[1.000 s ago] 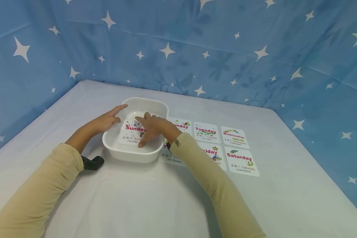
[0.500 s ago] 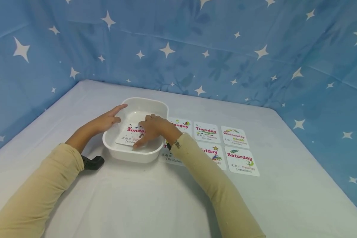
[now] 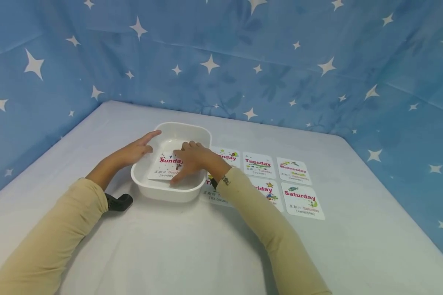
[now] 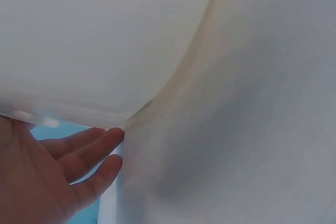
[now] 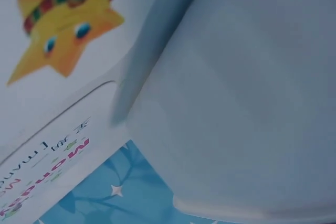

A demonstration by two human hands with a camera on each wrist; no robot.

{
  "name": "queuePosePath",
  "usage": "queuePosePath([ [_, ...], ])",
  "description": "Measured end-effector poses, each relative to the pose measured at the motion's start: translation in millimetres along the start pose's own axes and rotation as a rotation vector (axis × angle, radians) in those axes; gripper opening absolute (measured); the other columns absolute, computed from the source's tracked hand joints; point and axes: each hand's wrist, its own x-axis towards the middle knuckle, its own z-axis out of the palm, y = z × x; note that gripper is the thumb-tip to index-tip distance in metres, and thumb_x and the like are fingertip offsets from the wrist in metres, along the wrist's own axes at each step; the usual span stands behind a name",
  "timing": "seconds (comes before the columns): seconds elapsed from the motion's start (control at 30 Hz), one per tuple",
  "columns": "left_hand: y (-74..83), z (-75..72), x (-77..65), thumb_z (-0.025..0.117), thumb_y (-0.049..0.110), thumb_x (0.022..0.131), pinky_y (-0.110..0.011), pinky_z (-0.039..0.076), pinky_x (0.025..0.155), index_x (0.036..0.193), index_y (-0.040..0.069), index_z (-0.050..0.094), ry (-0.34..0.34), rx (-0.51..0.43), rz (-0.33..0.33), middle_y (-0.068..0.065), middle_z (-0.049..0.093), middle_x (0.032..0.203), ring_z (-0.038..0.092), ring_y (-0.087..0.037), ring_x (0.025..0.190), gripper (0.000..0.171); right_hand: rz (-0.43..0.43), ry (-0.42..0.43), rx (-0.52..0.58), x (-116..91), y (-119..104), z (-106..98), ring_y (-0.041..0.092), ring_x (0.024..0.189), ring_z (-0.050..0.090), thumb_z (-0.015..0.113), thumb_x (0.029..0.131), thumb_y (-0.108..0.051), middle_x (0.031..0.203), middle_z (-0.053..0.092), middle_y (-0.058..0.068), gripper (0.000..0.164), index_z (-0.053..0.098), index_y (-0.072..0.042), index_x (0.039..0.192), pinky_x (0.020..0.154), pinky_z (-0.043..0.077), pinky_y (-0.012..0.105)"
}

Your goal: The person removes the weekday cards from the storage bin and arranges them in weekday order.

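A white plastic tub [image 3: 170,194] stands on the table, with a Sunday card [image 3: 162,169] inside it, printed side up. My left hand [image 3: 133,151] holds the tub's left rim, its thumb over the edge; in the left wrist view several of its fingers [image 4: 86,150] lie against the outside. My right hand [image 3: 195,157] reaches into the tub and grips the Sunday card at its right side, thumb toward the near edge. The hand covers the card's right part, and its fingertips are partly hidden. In the right wrist view, the tub wall hides the right hand.
Right of the tub, cards lie in two rows: Monday [image 3: 229,155], Tuesday [image 3: 257,165] and Wednesday [image 3: 293,171] behind; Thursday [image 3: 215,196], Friday [image 3: 269,193] and Saturday [image 3: 302,200] in front. A blue star-patterned curtain [image 3: 221,90] stands behind the table.
The right hand's fingers have drawn closer around the Sunday card, and the card's far edge now appears nearer to me. The left hand and tub stay in place; the head view shifts slightly.
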Motion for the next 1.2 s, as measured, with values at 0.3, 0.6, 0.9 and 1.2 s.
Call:
queuePosePath([
  [0.3,1.2,-1.8,-0.1,0.03,0.007,0.088,-0.062,0.017,0.106,0.147,0.006,0.002,0.005,0.023,0.001,-0.027,0.002,0.15,0.009,-0.049,0.135,0.065,0.021,0.101,-0.102,-0.4,-4.4,-1.7,0.021,0.12,0.03,0.059,0.061,-0.076,0.141,0.033,0.005,0.105,0.025,-0.022,0.145,0.102,0.025,0.037],
  [0.6,-0.5,-1.8,-1.3,0.031,0.006,0.087,-0.063,0.009,0.107,0.147,0.005,0.003,0.003,-0.005,0.024,-0.027,0.001,0.15,0.006,-0.048,0.136,0.066,-0.034,0.171,-0.181,-17.8,-12.6,-18.5,0.02,0.119,0.032,0.059,0.065,-0.073,0.143,0.034,0.003,0.089,0.038,-0.027,0.139,0.098,0.026,0.038],
  [0.9,0.1,0.1,1.8,0.031,0.006,0.087,-0.062,0.01,0.107,0.147,0.007,0.002,0.003,-0.011,0.001,-0.026,0.0,0.15,0.003,-0.047,0.136,0.067,-0.042,0.241,-0.046,-43.0,3.7,-24.7,0.019,0.113,0.037,0.065,0.065,-0.066,0.138,0.044,-0.002,0.086,0.038,-0.029,0.139,0.094,0.027,0.039],
  [1.2,-1.5,-1.9,2.7,0.029,0.005,0.088,-0.061,0.015,0.107,0.147,0.009,0.001,-0.008,-0.018,-0.02,-0.024,-0.003,0.151,0.004,-0.045,0.137,0.066,-0.019,0.271,0.104,-69.2,38.7,-19.9,0.022,0.119,0.036,0.069,0.066,-0.06,0.144,0.038,-0.001,0.093,0.031,-0.025,0.142,0.098,0.024,0.045],
])
